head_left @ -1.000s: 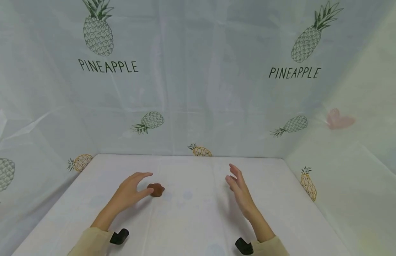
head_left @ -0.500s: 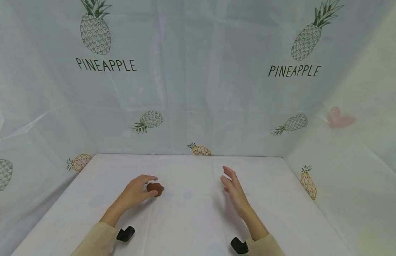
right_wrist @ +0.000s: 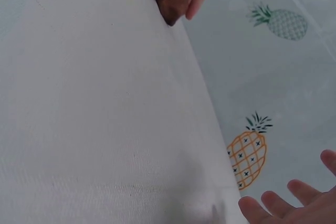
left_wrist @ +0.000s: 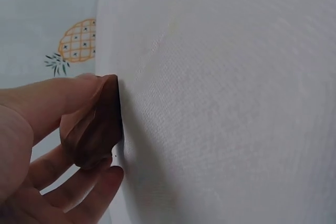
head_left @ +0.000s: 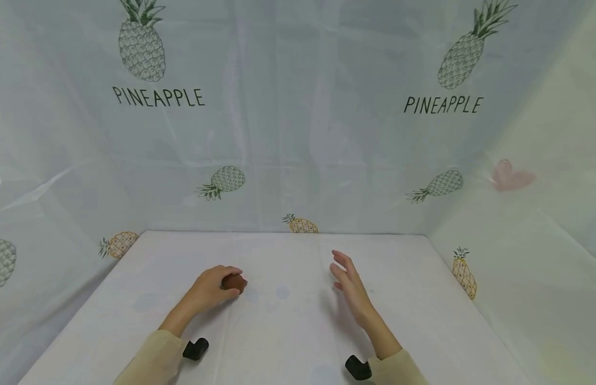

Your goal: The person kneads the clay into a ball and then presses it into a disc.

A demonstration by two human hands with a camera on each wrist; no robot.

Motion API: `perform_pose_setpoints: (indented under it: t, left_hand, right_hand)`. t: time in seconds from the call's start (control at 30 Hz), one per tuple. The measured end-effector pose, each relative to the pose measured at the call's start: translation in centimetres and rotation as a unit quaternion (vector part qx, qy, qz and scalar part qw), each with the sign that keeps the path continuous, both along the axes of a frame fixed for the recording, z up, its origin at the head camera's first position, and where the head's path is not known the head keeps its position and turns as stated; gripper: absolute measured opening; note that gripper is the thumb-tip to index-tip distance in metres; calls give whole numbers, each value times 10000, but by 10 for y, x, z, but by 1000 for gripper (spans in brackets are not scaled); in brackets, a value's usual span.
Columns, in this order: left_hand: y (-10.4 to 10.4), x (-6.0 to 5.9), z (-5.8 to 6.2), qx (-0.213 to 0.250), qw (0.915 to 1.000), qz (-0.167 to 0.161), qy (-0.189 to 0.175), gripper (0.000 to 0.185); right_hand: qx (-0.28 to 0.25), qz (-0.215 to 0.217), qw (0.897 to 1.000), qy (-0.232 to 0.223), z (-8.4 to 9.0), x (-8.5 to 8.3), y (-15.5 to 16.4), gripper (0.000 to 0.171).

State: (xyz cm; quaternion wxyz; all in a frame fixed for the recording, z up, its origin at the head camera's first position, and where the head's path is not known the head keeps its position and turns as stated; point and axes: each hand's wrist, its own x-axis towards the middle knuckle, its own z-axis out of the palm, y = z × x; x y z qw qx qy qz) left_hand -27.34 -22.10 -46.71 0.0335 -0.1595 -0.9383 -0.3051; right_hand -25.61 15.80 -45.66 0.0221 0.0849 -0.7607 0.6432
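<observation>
A small reddish-brown lump (head_left: 234, 284) with an uneven, ridged surface and a dark flat underside sits on the white tabletop, left of the middle. My left hand (head_left: 210, 289) grips it from the left, thumb on one side and fingers on the other. Close up in the left wrist view, the brown lump (left_wrist: 92, 127) has the thumb along its edge and fingers partly behind it. Off to the right, my right hand (head_left: 353, 291) hovers over the table holding nothing, its fingers spread and relaxed. Only fingertips of that right hand (right_wrist: 294, 205) show in the right wrist view.
The white table (head_left: 288, 342) meets a pale sheet (head_left: 288, 133) printed with pineapples, which rises behind it and along both sides. A black piece sits at each cuff, one at the left sleeve (head_left: 196, 349) and one at the right sleeve (head_left: 358, 368).
My left hand has moved right and closed its thumb and fingers around the brown lump. The right hand has drifted slightly left, still holding nothing.
</observation>
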Motion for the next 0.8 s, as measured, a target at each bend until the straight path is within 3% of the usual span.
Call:
perform_pose_setpoints:
  t: [0.27,0.57,0.8]
  left_hand:
    - [2,-2,-1,-100,9995,32,288,34]
    - [8,1,8,-146,9984,-5,546,33]
    - [9,3,6,-281,9974,91,651,33]
  right_hand:
    - [-18,17,10000,-87,1,0,-2,58]
    - [-34,-3,10000,-63,0,-1,-1,59]
    - [-124,-12,9998,-143,-3,-1,-3,57]
